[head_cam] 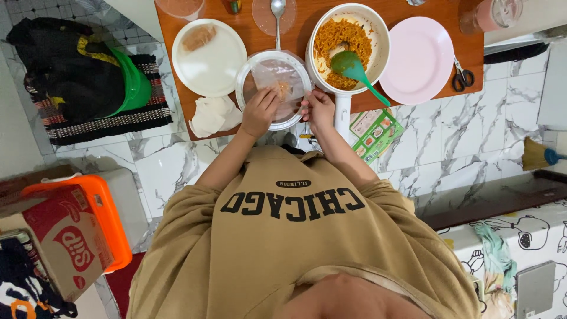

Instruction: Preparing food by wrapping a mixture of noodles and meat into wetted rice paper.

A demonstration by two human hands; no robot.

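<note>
The person wears a loose, tan-coloured sweatshirt of soft, thick fabric that fills the lower middle of the view, from about 7 o'clock round to 5 o'clock. Across its chest runs a row of large black block letters, with a small black oval patch just above them toward 12 o'clock. The sleeves are pushed up above the elbows, bunching in folds at either side, so both forearms are bare. No rings, watch or bracelets show on either hand.

Above the white pot the frame's top edge cuts your desk, a spoon and a pink jar. Your fingers hide the near bowl's contents.
</note>
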